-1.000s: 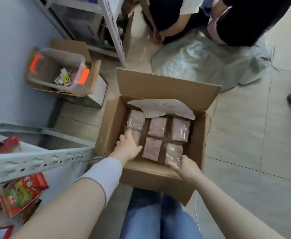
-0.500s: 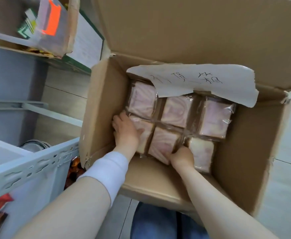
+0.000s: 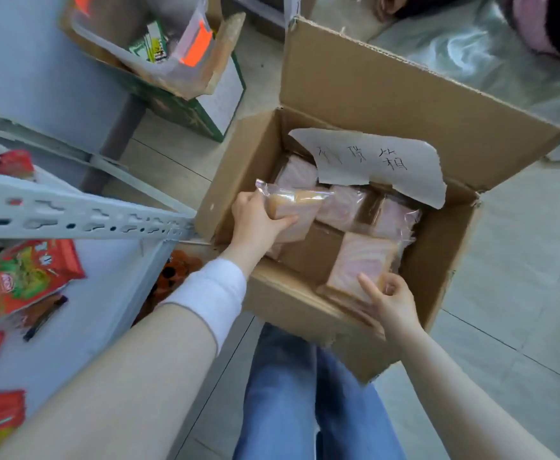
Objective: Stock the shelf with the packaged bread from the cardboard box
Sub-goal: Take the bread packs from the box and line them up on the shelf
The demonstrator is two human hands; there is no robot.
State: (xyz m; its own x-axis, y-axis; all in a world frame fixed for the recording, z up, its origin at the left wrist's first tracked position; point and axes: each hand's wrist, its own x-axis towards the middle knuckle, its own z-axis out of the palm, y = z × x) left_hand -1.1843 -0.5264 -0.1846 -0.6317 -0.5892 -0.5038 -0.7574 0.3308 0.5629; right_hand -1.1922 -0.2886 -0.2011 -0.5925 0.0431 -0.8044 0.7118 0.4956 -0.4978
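An open cardboard box (image 3: 365, 84) stands on the floor in front of my knees, with several clear-wrapped pink-swirled bread packs (image 3: 394, 217) inside. My left hand (image 3: 257, 220) grips one bread pack (image 3: 297, 207) lifted above the box's left side. My right hand (image 3: 393, 298) holds a second bread pack (image 3: 358, 263) tilted up at the box's near right corner. A torn paper sheet with handwriting (image 3: 381, 161) covers the far row. The grey metal shelf (image 3: 73, 217) is on my left.
Red snack bags (image 3: 30, 277) lie on the shelf's lower board. A clear plastic bin with orange clips (image 3: 159, 44) sits on a green carton behind the shelf. Another person (image 3: 550, 24) sits on a plastic sheet (image 3: 464, 51) at the far right. My jeans-clad legs (image 3: 308, 400) are under the box.
Both hands reached down between the packs and each has pulled one bread pack up out of the box. A bare gap of cardboard now shows in the near row.
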